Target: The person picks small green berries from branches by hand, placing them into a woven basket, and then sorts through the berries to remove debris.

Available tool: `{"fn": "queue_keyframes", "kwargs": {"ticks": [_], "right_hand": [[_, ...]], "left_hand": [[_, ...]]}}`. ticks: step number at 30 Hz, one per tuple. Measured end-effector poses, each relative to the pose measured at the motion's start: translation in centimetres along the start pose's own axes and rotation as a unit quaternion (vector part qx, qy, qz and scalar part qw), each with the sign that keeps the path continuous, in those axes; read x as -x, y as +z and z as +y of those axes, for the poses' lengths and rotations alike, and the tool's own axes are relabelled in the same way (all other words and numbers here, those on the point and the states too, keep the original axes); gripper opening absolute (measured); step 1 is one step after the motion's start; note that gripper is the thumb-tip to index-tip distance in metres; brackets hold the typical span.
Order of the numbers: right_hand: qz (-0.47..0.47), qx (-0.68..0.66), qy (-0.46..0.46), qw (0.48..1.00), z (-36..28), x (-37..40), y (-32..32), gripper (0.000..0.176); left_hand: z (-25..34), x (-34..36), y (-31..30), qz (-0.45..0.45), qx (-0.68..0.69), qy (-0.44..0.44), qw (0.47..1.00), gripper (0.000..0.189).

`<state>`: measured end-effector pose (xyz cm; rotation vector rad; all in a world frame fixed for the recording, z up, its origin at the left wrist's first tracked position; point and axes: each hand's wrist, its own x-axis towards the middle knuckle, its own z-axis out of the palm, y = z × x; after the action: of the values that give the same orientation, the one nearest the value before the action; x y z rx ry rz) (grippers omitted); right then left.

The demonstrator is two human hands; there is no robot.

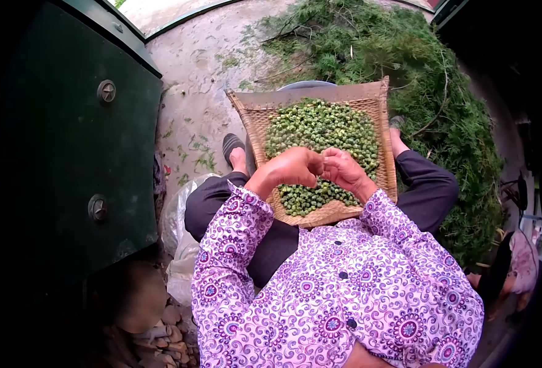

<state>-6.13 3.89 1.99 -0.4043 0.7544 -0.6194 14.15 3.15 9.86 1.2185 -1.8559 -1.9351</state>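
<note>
A woven winnowing basket (259, 132) rests across my lap, heaped with small round green cones or berries (320, 126). Above the heap, my left hand (295, 167) is closed, with its thumb and fingers curled together. Close beside it, my right hand (343, 169) is pinched shut, and the fingertips of both hands meet or nearly meet. Whatever is between the fingers is too small or hidden to name. Under the basket's far edge shows the rim of a round metal basin (306, 84).
Cut evergreen branches (430, 80) pile up ahead and to the right. A dark green metal door (123, 147) stands at the left. Clear plastic bags (182, 245) lie beside my left leg. Other people show at the right edge and lower left.
</note>
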Motion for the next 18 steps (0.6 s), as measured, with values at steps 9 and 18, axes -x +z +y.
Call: {"fn": "queue_keyframes", "kwargs": {"ticks": [9, 18], "right_hand": [[-0.008, 0.585, -0.168, 0.793, 5.2, -3.5, 2.7, 0.016], [-0.033, 0.663, -0.18, 0.726, 6.5, -4.8, 3.3, 0.009]], "left_hand": [[1.3, 1.6, -3.2, 0.235, 0.113, 0.068, 0.963, 0.023], [1.6, 2.5, -4.3, 0.284, 0.103, 0.065, 0.951, 0.022]]}}
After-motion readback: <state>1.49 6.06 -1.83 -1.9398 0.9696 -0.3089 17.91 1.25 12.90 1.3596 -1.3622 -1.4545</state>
